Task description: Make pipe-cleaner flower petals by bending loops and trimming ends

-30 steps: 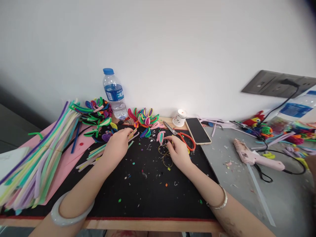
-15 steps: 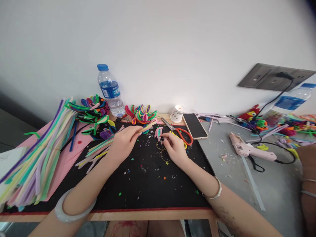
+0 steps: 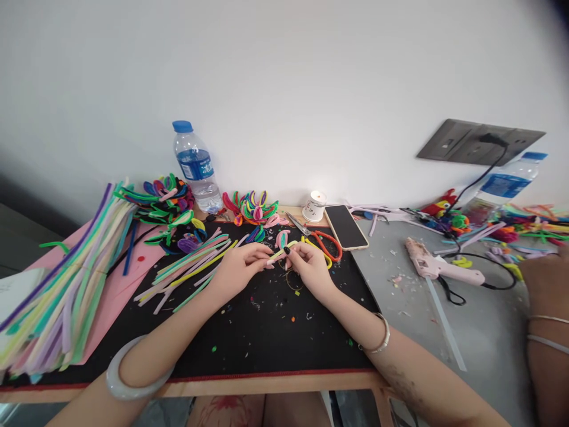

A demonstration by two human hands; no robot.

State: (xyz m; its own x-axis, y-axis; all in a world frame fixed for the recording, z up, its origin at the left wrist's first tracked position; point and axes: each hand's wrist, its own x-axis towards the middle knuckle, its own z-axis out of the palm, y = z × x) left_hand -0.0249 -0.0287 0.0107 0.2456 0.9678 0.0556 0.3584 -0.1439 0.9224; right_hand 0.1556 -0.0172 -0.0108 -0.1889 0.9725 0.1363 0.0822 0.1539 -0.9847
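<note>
hands: close together, left hand (image 3: 242,268) and right hand (image 3: 312,270) pinched pale pipe cleaners (image 3: 277,256) by fingertips | place: over black mat (image 3: 267,350), beside the pink-and-teal loop (image 3: 282,238) | handling: looked light, fuzzy, bendable, grippy, likely to crease if squeezed hard; ends seemed the best hold, sparing the middle

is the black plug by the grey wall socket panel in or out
In: the black plug sits against the grey wall socket panel, with its black cord hanging down from it.
</note>
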